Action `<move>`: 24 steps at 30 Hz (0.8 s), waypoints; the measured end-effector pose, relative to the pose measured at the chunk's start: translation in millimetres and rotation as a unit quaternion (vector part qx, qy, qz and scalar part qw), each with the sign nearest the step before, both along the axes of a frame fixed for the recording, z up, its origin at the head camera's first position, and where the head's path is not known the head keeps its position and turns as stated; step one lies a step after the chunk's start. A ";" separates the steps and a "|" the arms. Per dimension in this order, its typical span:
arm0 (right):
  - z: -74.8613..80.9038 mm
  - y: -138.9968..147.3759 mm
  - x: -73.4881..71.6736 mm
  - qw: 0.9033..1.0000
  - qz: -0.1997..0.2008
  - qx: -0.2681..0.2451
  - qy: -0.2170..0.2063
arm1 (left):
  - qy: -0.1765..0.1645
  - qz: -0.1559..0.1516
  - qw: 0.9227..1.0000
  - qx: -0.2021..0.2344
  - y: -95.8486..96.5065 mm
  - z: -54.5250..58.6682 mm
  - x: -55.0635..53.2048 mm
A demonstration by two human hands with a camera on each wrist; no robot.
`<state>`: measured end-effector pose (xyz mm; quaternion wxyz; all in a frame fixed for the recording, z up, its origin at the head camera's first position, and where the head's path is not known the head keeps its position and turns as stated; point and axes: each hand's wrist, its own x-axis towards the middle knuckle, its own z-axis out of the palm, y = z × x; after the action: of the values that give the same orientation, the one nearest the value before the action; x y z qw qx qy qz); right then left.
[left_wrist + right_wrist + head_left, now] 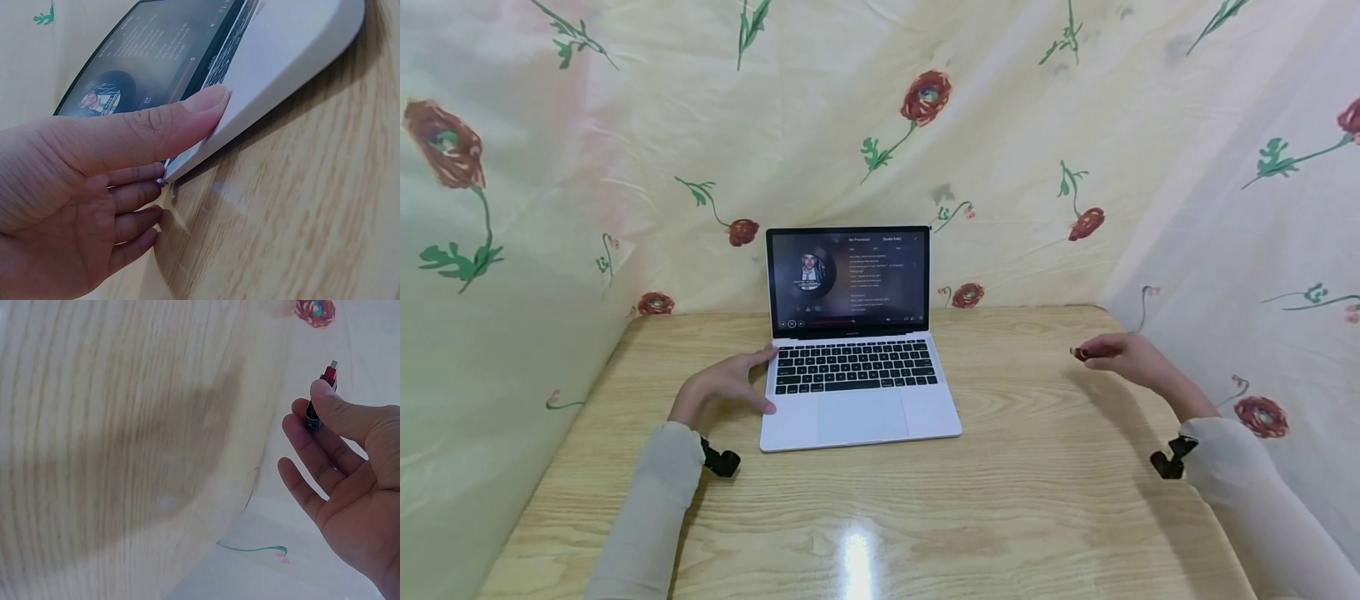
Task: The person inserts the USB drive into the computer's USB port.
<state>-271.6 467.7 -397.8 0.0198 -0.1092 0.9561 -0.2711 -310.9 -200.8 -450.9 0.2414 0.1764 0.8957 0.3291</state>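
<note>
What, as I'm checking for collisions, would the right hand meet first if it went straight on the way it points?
Probably the laptop: the right hand, holding a small stick, points across the tabletop toward its right side. Height is unclear, so it might pass over the keyboard.

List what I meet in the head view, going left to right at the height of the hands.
Left hand → open laptop → small red-and-dark stick → right hand holding that stick.
</note>
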 end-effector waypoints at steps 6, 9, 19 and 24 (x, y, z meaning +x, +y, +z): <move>5.1 -8.9 -4.8 1.000 -0.002 0.004 0.004 | -0.001 0.001 1.000 0.000 -0.5 -0.9 -0.2; 8.7 -13.2 -5.2 1.000 0.001 -0.007 0.008 | 0.001 0.000 1.000 0.002 -0.7 -1.3 -0.4; 16.6 -24.4 -7.9 0.999 0.022 -0.037 0.026 | -0.001 -0.001 1.000 0.007 -1.0 -1.0 -0.3; 20.4 -33.5 -10.4 0.999 0.023 -0.032 0.033 | -0.001 -0.001 1.000 0.005 -0.5 -0.9 -0.5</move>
<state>-282.0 434.2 -377.5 -0.0088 -0.1405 0.9444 -0.2970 -311.4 -201.2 -451.8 0.2417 0.1777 0.8939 0.3332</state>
